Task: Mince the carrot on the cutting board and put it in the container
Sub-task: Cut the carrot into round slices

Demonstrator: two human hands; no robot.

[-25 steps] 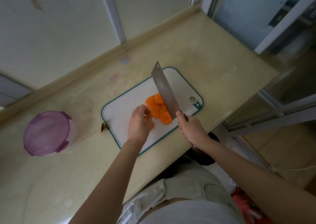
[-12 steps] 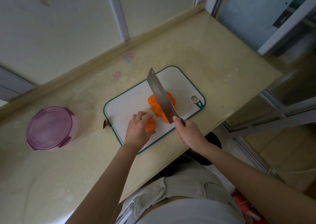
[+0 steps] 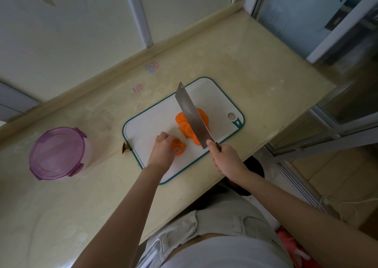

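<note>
Closed tight round the handle, the grip of the right hand (image 3: 227,161) carries the cleaver (image 3: 193,116), whose blade is angled over the larger carrot heap (image 3: 187,127) at the centre of the cutting board (image 3: 151,122). A smaller carrot heap (image 3: 180,147) is held just lower left of it by the left hand (image 3: 162,151). Fingertips could be nicked if the blade were brought down near that hand, and slices could be scattered onto the tabletop (image 3: 245,63). The left grip is curled narrowly over its slices. The container (image 3: 57,155), lid on, is seen at far left, well apart.
</note>
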